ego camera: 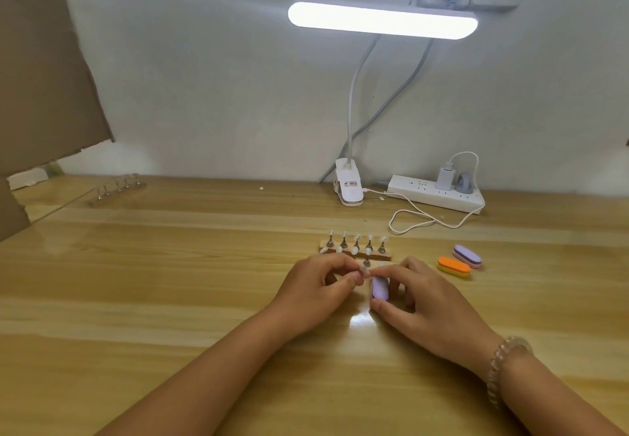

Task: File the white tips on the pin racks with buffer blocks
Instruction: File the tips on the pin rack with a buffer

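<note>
A wooden pin rack with several metal pins bearing white tips lies on the table just beyond my hands. My left hand pinches a white tip on a pin in front of that rack. My right hand grips a purple buffer block between thumb and fingers, its upper end right beside that tip. A second pin rack with several pins sits far back at the left.
An orange buffer block and another purple one lie to the right of the near rack. A clip lamp, a power strip with a white cable, and cardboard at the left stand behind.
</note>
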Action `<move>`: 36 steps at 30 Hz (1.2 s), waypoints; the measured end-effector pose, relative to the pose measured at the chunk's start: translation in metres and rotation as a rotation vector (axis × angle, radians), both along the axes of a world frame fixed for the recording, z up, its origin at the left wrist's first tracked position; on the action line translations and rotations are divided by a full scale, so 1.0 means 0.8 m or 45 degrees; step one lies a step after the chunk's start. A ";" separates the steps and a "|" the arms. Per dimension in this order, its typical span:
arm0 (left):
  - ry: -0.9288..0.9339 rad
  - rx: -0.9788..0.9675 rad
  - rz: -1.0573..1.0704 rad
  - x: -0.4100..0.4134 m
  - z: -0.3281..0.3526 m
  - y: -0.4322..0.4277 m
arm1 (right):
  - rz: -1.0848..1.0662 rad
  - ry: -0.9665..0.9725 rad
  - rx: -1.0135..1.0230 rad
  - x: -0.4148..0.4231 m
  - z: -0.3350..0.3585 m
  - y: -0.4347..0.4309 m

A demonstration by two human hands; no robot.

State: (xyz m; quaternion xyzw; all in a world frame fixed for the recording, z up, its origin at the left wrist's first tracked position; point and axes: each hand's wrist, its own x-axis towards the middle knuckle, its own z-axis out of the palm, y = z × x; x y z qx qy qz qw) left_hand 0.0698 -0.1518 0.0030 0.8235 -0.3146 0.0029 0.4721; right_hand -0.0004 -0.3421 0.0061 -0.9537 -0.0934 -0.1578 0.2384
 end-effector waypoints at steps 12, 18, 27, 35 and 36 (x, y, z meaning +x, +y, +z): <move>-0.071 0.139 -0.108 0.005 -0.006 0.002 | -0.024 -0.167 0.438 0.003 0.007 0.018; -0.049 0.086 -0.147 0.006 -0.006 0.001 | 0.019 -0.177 0.453 0.004 0.003 0.019; -0.082 0.070 -0.185 0.004 -0.008 0.000 | -0.012 -0.147 0.506 0.010 0.004 0.015; -0.036 -0.001 -0.135 0.008 -0.008 0.000 | 0.010 -0.198 0.488 0.007 0.002 0.022; -0.048 0.018 -0.156 0.006 -0.007 0.000 | -0.013 -0.196 0.523 0.008 0.003 0.021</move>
